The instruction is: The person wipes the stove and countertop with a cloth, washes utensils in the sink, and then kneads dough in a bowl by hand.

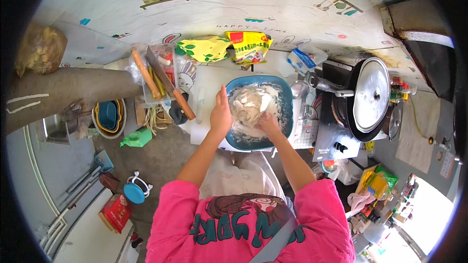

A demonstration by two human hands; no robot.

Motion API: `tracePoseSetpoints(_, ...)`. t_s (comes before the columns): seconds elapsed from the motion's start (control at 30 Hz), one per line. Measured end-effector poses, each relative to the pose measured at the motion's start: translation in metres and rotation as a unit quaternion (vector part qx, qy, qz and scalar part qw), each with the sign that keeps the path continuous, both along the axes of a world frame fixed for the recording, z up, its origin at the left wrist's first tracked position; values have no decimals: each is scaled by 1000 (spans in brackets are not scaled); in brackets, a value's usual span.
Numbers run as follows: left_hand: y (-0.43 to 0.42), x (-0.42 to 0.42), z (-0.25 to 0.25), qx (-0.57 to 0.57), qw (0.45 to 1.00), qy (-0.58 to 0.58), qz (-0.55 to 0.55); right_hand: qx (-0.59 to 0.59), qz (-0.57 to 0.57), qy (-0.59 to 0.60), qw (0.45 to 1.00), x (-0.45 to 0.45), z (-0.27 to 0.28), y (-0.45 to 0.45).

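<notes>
A blue basin (291,117) stands on the counter in front of me, with a lump of pale dough (248,106) and loose white flour (243,129) inside. My left hand (222,117) is at the basin's left rim, its fingers stretched upward and holding nothing. Inside the basin, my right hand (268,124) grips the lower right side of the dough. Its fingertips are partly hidden by dough and flour.
Left of the basin, a clear bin holds a cleaver (166,78) and a rolling pin (146,74). Two yellow bags (248,48) stand behind it. On the right, a lidded wok (372,95) sits on a stove (336,139). A thick pole (73,92) juts in from the left.
</notes>
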State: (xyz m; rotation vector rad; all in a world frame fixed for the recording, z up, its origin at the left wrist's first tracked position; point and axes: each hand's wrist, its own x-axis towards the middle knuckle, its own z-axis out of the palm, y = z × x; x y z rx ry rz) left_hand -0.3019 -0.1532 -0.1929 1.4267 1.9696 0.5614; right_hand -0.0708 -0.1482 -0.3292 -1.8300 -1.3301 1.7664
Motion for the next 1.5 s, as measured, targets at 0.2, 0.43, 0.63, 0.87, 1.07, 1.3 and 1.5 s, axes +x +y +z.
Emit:
tracePoseSetpoints(0.2,-2,2,-8,17,1000,9,-4,-153,-213,194,945,-42,69,-11)
tracePoseSetpoints(0.43,0,0,-9,3,999,30,-11,105,127,-88,982,-74,93,-12)
tracePoseSetpoints(0.63,1,-3,-2,-17,999,24,-19,281,271,-121,913,-73,60,-19)
tracePoseSetpoints(0.87,-1,-4,-1,-12,1000,11,-13,159,21,13,987,-55,103,-14)
tracePoseSetpoints(1.07,-3,-5,-15,24,1000,0,-6,314,404,-379,771,-65,161,27)
tracePoseSetpoints(1.3,-3,-5,-8,24,999,-23,-1,359,605,-416,576,-94,139,53)
tracePoseSetpoints(1.5,-3,-4,-7,28,999,-28,0,277,533,-442,666,-113,124,68)
